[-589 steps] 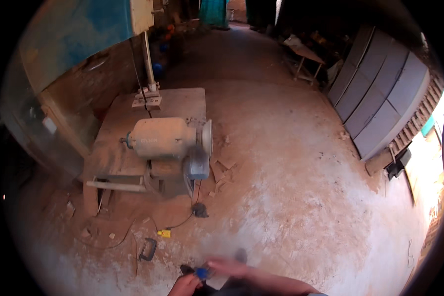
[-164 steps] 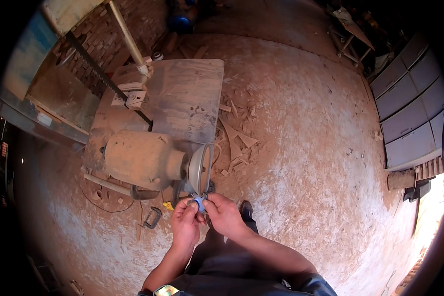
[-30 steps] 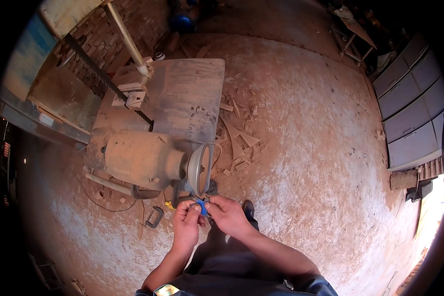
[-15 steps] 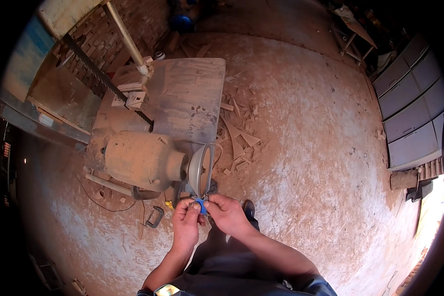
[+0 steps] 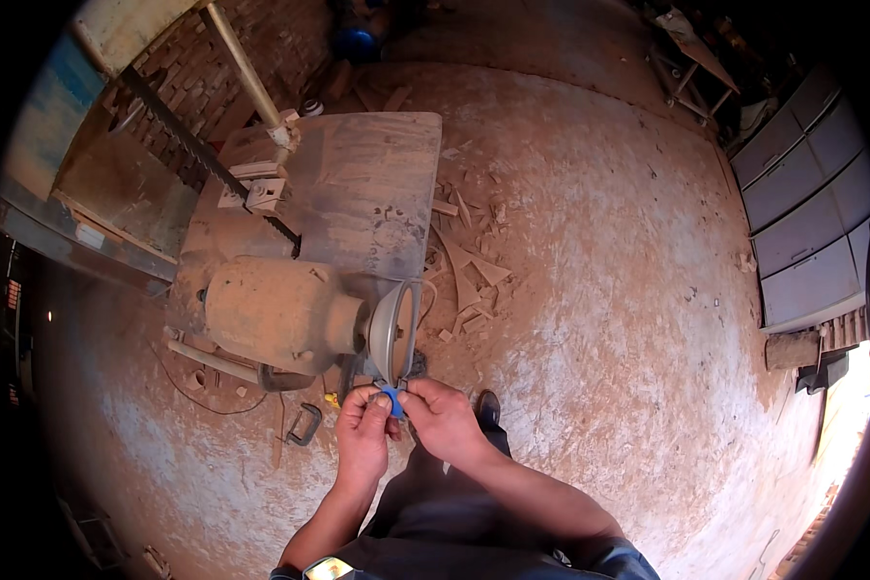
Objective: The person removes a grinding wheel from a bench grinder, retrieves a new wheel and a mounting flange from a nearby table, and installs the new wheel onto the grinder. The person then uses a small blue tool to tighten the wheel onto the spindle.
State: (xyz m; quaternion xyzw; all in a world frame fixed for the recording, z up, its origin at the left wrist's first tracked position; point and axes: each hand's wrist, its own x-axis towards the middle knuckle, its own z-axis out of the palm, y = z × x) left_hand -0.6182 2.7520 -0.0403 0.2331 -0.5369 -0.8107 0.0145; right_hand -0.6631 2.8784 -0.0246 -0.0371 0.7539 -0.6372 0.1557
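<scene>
A small blue piece [image 5: 393, 402] is pinched between my two hands at the lower edge of a grey, cup-shaped wheel [image 5: 386, 333]. Fingers and thumb of my left hand [image 5: 363, 425] close on its left side. From the right, my right hand [image 5: 442, 420] grips it with thumb and bent fingers. What exactly the piece is, and whether it touches the wheel rim, I cannot tell. The wheel is mounted on a dust-covered motor [image 5: 271, 314], which sits at the near edge of a dusty machine table [image 5: 382, 174].
A toothed bandsaw blade [image 5: 188, 145] runs down to the table at left. A C-clamp [image 5: 304, 425] lies on the floor left of my hands. Wood offcuts [image 5: 469, 275] litter the floor right of the table. Grey drawers [image 5: 807, 213] stand far right.
Both hands keep their grip and stay almost in place. The blue piece has shifted very slightly between the fingers.
</scene>
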